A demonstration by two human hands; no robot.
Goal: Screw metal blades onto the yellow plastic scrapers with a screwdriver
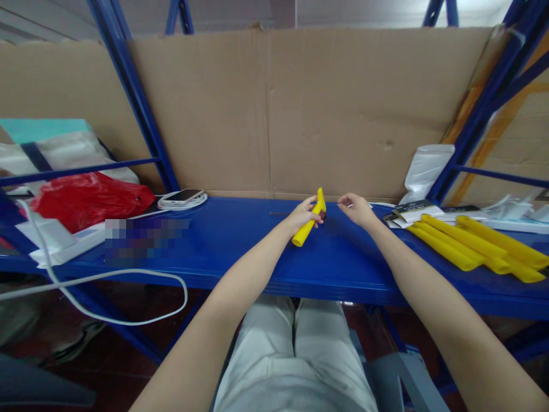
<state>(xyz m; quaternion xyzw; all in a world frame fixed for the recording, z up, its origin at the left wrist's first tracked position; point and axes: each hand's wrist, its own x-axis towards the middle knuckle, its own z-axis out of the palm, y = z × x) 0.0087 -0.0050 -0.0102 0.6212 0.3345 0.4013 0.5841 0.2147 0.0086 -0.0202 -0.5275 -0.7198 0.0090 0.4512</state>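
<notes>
My left hand (303, 213) is closed around a yellow plastic tube (303, 233). The tube's round end points toward me, and its far end looks flattened and bent. Just right of the left fingers is a small dark reddish thing (323, 214), too small to name. A thin dark rod (278, 213) lies left of that hand on the blue bench (240, 240). To the right of the tube and apart from it, my right hand (353, 208) has thumb and fingers pinched together. Whatever sits in that pinch is too small to make out.
Several yellow tubes (476, 246) lie at the right, beside black-and-white packets (414, 213) and a white bag (426, 170). At left are a phone (185, 195) on a coiled cable, a red plastic bag (92, 197) and a white power strip (81, 243). Cardboard (206, 114) stands behind.
</notes>
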